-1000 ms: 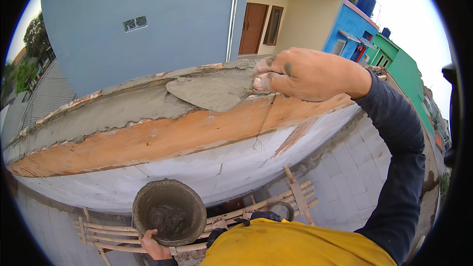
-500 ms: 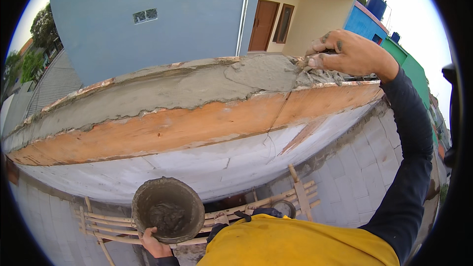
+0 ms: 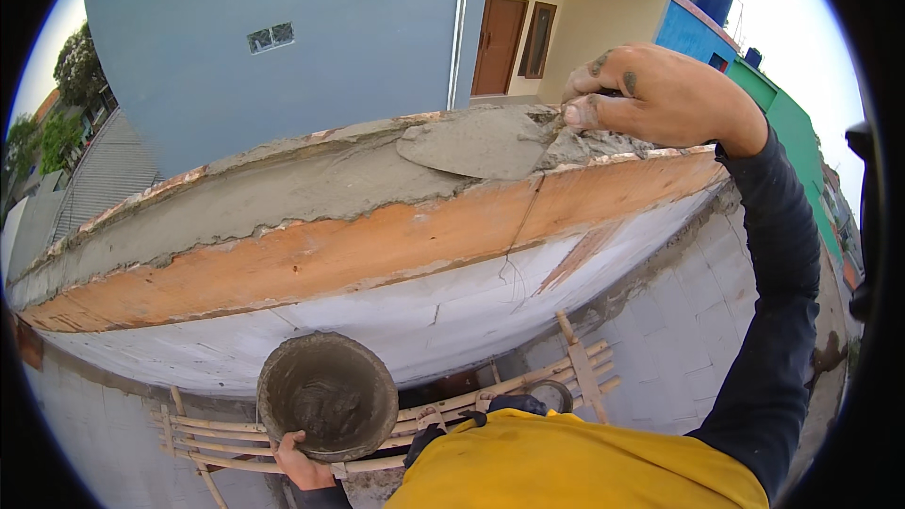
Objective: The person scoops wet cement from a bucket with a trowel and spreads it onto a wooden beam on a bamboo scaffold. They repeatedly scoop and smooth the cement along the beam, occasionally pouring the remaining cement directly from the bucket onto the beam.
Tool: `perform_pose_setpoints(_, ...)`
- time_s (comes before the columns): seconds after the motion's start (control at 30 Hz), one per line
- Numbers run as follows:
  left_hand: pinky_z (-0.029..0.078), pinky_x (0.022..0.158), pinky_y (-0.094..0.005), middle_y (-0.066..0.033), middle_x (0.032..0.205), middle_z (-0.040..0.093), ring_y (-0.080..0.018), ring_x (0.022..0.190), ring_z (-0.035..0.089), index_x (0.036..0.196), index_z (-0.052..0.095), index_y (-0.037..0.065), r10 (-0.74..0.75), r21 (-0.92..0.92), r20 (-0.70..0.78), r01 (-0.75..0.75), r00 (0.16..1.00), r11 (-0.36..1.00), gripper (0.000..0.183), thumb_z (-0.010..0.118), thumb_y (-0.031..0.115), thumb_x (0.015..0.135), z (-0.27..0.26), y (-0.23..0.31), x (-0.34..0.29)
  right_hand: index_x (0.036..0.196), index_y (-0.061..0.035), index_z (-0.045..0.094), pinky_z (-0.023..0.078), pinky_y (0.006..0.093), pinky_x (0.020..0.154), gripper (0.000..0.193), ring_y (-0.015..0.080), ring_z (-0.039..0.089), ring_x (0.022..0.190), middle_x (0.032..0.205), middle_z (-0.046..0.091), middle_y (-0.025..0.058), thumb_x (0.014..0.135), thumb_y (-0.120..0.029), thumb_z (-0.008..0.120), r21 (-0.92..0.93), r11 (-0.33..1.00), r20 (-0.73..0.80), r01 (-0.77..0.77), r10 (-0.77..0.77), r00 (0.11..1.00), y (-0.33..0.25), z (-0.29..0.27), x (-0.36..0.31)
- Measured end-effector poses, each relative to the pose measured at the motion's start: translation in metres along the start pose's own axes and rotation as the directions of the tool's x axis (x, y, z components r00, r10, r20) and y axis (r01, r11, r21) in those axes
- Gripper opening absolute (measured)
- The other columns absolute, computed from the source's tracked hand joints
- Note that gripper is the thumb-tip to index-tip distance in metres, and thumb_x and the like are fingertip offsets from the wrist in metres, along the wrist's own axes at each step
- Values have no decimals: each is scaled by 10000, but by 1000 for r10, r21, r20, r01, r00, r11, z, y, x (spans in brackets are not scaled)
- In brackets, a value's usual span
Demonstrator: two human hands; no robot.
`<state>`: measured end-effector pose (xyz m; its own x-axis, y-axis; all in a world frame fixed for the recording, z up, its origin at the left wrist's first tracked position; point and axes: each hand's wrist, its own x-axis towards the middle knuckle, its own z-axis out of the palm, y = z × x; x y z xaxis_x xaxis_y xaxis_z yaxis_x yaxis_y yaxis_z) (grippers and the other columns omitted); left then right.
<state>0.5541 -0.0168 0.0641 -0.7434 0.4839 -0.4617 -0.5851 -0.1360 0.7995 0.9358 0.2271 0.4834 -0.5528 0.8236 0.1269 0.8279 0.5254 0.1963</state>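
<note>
While right hand (image 3: 660, 94) grips, trowel (image 3: 476, 143) points left.

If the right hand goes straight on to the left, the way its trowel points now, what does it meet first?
Probably only wet mortar. The right hand holds a trowel flat on the wall top, blade pointing left along it. That grey layer runs on leftward with nothing standing on it, though depth is unclear.

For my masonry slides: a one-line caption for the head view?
Right hand spreads wet mortar along the wall top while the left hand holds a mortar-caked bowl.
</note>
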Motion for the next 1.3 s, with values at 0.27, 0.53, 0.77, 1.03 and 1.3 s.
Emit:
perform_pose_setpoints(0.27, 510, 888, -381, -125, 1079, 612, -277, 966, 607, 1125, 566, -19, -54, 15, 114, 52, 992, 999, 406, 563, -36, 720, -11, -9, 16, 1170, -50, 767, 510, 420, 819, 448, 316, 646, 831, 923, 732, 179, 1007, -451, 652, 69, 992, -98, -108, 114, 989, 22, 17, -46)
perform_pose_setpoints(0.53, 531, 850, -369, -119, 1093, 642, -266, 951, 631, 1127, 593, -16, 13, 35, 208, -21, 978, 999, 423, 537, -68, 710, 1, -8, 19, 1010, 29, 704, 511, 472, 730, 465, 384, 622, 761, 898, 689, 212, 1061, -411, 564, 509, 839, 160, 194, -313, 936, -43, 60, -35)
perform_pose_setpoints(0.77, 533, 855, -395, -140, 1089, 634, -287, 952, 630, 1089, 584, -30, -45, -43, 118, 50, 992, 998, 379, 538, -44, 713, -9, -11, 5, 1176, -18, 716, 515, 320, 603, 520, 161, 637, 628, 669, 616, 85, 1067, -498, 547, 555, 798, 283, -237, 87, 955, -3, 56, -36)
perform_pose_setpoints(1.03, 520, 872, -392, -133, 1111, 624, -295, 982, 619, 1096, 580, -23, 28, 76, 40, -31, 999, 997, 397, 545, -34, 700, -12, -21, 6, 1175, -36, 738, 533, 399, 659, 524, 285, 610, 633, 706, 641, 159, 1003, -521, 639, 260, 952, -88, 160, -142, 986, 19, 37, -37)
perform_pose_setpoints(1.3, 511, 897, -406, -146, 1109, 621, -313, 994, 617, 1099, 564, -32, 13, 85, -17, -12, 1000, 996, 428, 582, -5, 673, -8, -22, -8, 1100, -74, 816, 561, 403, 849, 483, 343, 704, 871, 932, 741, 191, 869, -495, 767, -8, 968, 5, -253, 253, 968, 86, 7, -55)
